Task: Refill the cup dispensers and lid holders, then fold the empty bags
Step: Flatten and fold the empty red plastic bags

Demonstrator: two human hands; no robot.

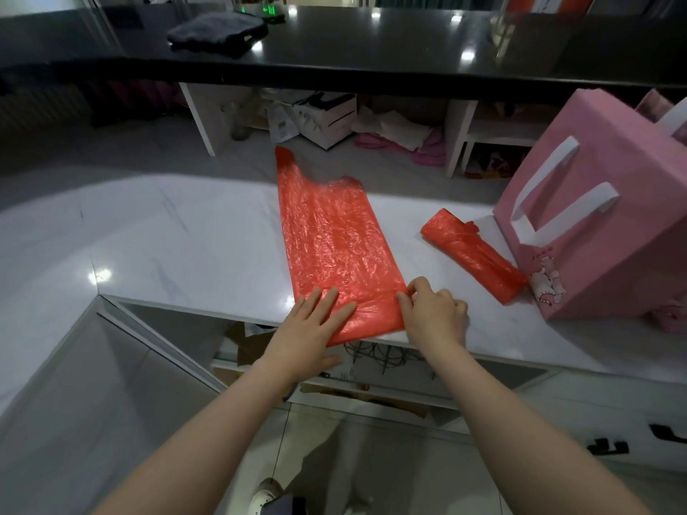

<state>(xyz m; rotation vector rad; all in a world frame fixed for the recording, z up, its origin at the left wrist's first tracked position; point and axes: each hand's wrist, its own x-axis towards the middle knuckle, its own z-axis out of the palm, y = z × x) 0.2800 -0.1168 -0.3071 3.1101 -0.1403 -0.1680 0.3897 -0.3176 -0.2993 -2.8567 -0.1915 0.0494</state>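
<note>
A red plastic bag lies flat lengthwise on the white marble counter, its handle end pointing away from me. Its near end is turned over into a short fold at the counter's front edge. My left hand presses flat on that fold with fingers spread. My right hand pinches the fold's right corner between thumb and fingers. A second red bag, rolled into a tight bundle, rests to the right.
A pink paper carrier bag with white handles stands at the right, touching the rolled bag's end. A black raised counter with a dark cloth runs across the back. Open shelves with clutter sit below it.
</note>
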